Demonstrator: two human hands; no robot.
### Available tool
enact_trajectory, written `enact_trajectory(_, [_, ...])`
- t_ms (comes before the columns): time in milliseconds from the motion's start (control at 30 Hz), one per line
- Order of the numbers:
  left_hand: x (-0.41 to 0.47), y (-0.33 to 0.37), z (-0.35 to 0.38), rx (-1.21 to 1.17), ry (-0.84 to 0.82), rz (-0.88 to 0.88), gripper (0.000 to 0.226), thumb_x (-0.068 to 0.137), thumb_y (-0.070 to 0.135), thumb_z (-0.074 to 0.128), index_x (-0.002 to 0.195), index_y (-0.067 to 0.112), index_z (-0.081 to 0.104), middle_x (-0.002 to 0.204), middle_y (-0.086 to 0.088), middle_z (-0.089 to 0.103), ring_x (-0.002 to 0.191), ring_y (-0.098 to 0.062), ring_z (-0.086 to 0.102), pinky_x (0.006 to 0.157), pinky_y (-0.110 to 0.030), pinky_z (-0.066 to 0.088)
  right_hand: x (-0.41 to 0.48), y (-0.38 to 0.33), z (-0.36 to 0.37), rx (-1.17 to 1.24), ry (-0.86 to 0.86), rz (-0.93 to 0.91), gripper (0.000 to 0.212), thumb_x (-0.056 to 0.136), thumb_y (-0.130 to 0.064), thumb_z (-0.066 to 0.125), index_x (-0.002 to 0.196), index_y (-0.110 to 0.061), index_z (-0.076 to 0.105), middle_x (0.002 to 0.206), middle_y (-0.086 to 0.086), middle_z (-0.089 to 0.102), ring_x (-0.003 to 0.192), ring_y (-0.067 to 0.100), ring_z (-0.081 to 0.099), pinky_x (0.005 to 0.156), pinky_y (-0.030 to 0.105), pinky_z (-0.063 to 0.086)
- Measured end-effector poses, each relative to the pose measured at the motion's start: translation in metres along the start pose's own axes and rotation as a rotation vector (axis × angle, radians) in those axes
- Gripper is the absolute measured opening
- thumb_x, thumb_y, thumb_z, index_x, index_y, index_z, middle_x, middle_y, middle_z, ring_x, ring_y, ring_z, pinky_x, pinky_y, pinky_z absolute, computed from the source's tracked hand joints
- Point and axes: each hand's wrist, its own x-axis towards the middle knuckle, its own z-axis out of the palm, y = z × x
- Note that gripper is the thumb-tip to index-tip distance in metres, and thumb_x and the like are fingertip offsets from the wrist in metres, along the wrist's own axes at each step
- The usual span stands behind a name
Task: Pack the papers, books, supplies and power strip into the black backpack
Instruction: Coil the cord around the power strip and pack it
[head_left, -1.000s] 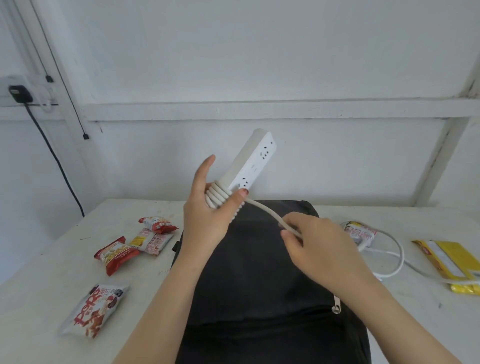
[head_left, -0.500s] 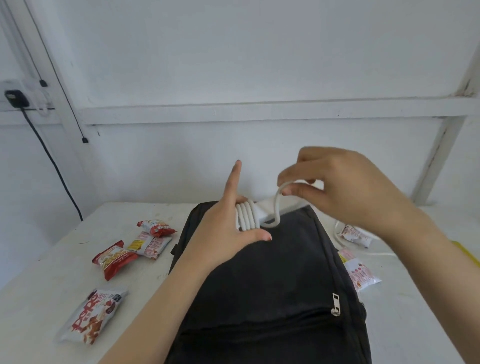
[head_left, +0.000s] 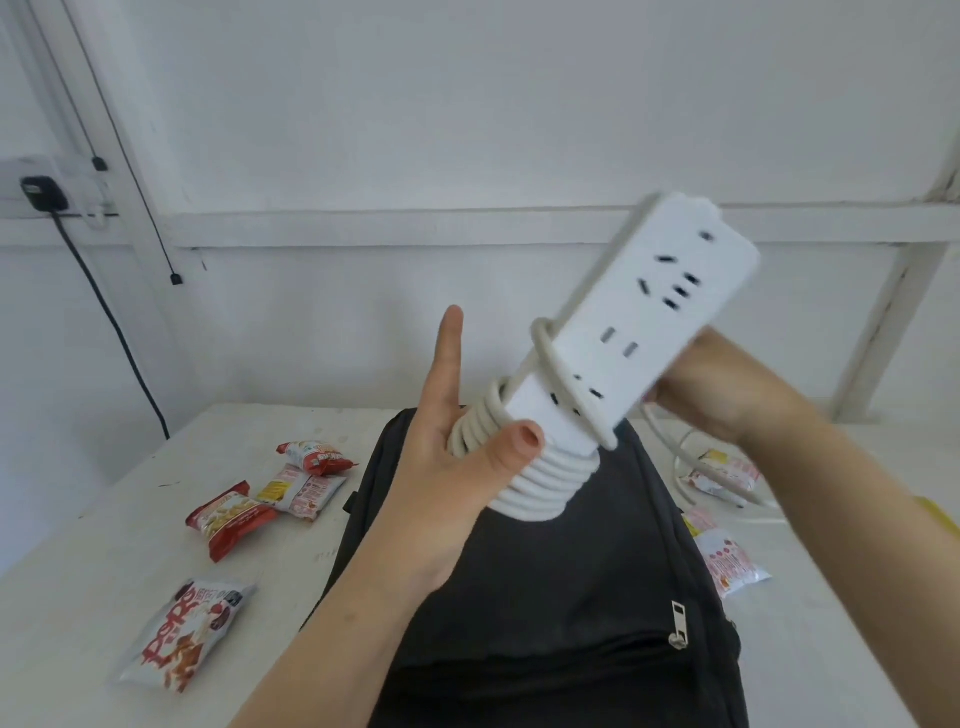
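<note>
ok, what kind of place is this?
Probably a bare workroom or storeroom: plain white-painted walls, a scuffed white table against them, and a wall socket with a black plug in it.

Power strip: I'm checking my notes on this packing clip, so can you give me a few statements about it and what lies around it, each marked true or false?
1. The power strip has its cord wound in coils round its lower end. True.
2. The black backpack lies flat on the table. True.
3. The power strip is packed inside the backpack. False: the left hand holds it by the coiled end, up above the backpack.
4. Snack packets lie only to the left of the backpack. False: a red packet lies on the left and a pale packet on the right.
</note>
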Motion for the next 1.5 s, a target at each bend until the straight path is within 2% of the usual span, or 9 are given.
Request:
enact_trajectory(100, [0.005,-0.010,-0.004,-0.027,0.170,-0.005,0.111,0.044,0.059,0.084,0.138,0.052,0.025,0.122,0.019,0.061,0.113,-0.010,0.059,0.092,-0.037,0.051,-0.010,0.020,0.024,0.279,-0.114,0.043,0.025,0.072,-0.007,0.052,0.081,-0.019,0.072,0.067,-0.005,0.053,0.053,0.007,0.034,0.047,0.020,0.021])
enact_trajectory(300, [0.005,-0.031,-0.007,0.047,0.273,0.009,0.097,0.053,0.058,0.081,0.135,0.058,0.028,0.111,0.016,0.065,0.107,-0.013,0.063,0.084,-0.039,0.054,-0.022,0.043,0.053,0.328,-0.006,0.184,0.056,0.069,-0.066,0.065,0.091,-0.014,0.064,0.077,-0.001,0.044,0.058,0.007,0.030,0.048,0.018,0.024])
enact_trajectory(433, [0.005,-0.035,-0.007,0.110,0.236,0.049,0.080,0.062,0.060,0.074,0.131,0.059,0.035,0.120,0.016,0.062,0.111,-0.014,0.061,0.084,-0.038,0.054,-0.024,0.038,0.067,0.228,0.179,0.235,0.029,0.076,-0.052,0.068,0.083,-0.025,0.074,0.068,-0.005,0.040,0.052,0.005,0.028,0.044,0.016,0.024])
enact_trajectory(700, [0.004,-0.046,-0.004,0.177,0.345,0.061,0.046,0.076,0.038,0.067,0.118,0.043,0.053,0.120,0.018,0.060,0.108,-0.006,0.060,0.071,-0.021,0.054,-0.026,0.033,0.071,0.103,0.199,0.324,0.032,0.074,-0.040,0.074,0.103,-0.025,0.073,0.082,0.008,0.046,0.051,0.006,0.026,0.043,0.019,0.020])
enact_trajectory(833, [0.006,-0.047,-0.002,0.179,0.409,0.069,0.044,0.074,0.033,0.063,0.116,0.040,0.054,0.115,0.017,0.061,0.103,-0.002,0.062,0.065,-0.018,0.053,-0.030,0.026,0.074,0.023,0.205,0.367,0.029,0.085,-0.040,0.063,0.112,-0.032,0.067,0.063,-0.013,0.056,0.050,0.008,0.027,0.043,0.020,0.022])
enact_trajectory(1067, [0.015,-0.038,-0.013,0.378,0.502,0.184,0.058,0.077,0.032,0.066,0.126,0.048,0.041,0.113,0.026,0.053,0.105,-0.005,0.060,0.070,-0.016,0.053,-0.043,0.021,0.070,-0.710,0.132,0.401,0.040,0.090,-0.052,0.045,0.123,-0.033,0.056,0.067,-0.014,0.056,0.063,-0.001,0.051,0.061,0.018,0.036])
enact_trajectory(1267, [0.021,-0.038,-0.049,0.631,0.636,0.230,0.061,0.080,0.034,0.066,0.132,0.045,0.037,0.111,0.037,0.043,0.108,0.003,0.054,0.078,-0.011,0.051,-0.058,0.000,0.064,-1.183,0.248,0.138,0.023,0.090,-0.043,0.048,0.074,-0.029,0.055,0.051,-0.010,0.045,0.057,0.008,0.046,0.058,0.028,0.040])
enact_trajectory(1367, [0.020,-0.051,-0.050,0.711,0.608,0.213,0.063,0.083,0.028,0.067,0.139,0.031,0.039,0.110,0.028,0.044,0.099,0.017,0.048,0.077,0.002,0.041,-0.058,-0.011,0.081,-1.347,0.204,-0.084,0.026,0.083,-0.040,0.046,0.061,-0.026,0.045,0.045,-0.008,0.039,0.046,0.010,0.039,0.043,0.022,0.026])
enact_trajectory(1500, [0.017,-0.065,-0.045,0.696,0.526,0.195,0.068,0.077,0.044,0.060,0.139,0.033,0.035,0.122,0.013,0.047,0.104,0.003,0.052,0.078,0.000,0.043,-0.056,-0.017,0.106,-1.487,0.127,-0.217,0.035,0.074,-0.031,0.056,0.054,-0.022,0.029,0.041,-0.005,0.034,0.036,0.011,0.026,0.044,0.016,0.002])
